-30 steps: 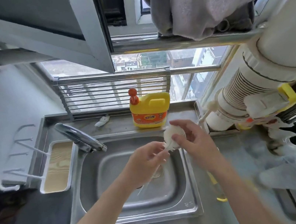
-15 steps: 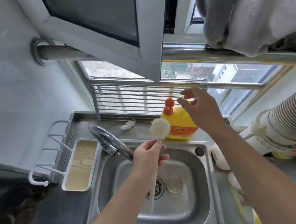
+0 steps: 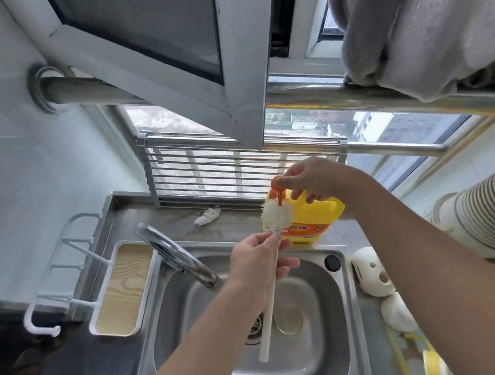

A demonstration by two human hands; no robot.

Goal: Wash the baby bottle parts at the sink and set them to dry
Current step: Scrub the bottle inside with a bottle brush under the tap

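My left hand (image 3: 257, 265) grips the white handle of a bottle brush (image 3: 277, 215), bristle head up, held right under the orange pump of the yellow detergent bottle (image 3: 313, 219). My right hand (image 3: 313, 180) rests on top of that pump, fingers curled over it. Both hands are above the steel sink (image 3: 328, 356), whose basin holds a drain and a round clear part (image 3: 288, 318). White rounded bottle parts (image 3: 371, 271) lie on the counter right of the sink.
The faucet (image 3: 174, 254) reaches over the sink from the left. A white tray (image 3: 120, 291) with a wire rack sits at the left. A metal slatted rack (image 3: 227, 171) stands behind the sink. An open window frame (image 3: 242, 100) and hanging towels (image 3: 425, 6) overhang the sink.
My right hand came down from above onto the detergent pump. My left hand raised the brush head up under the pump's nozzle. The view shifted slightly.
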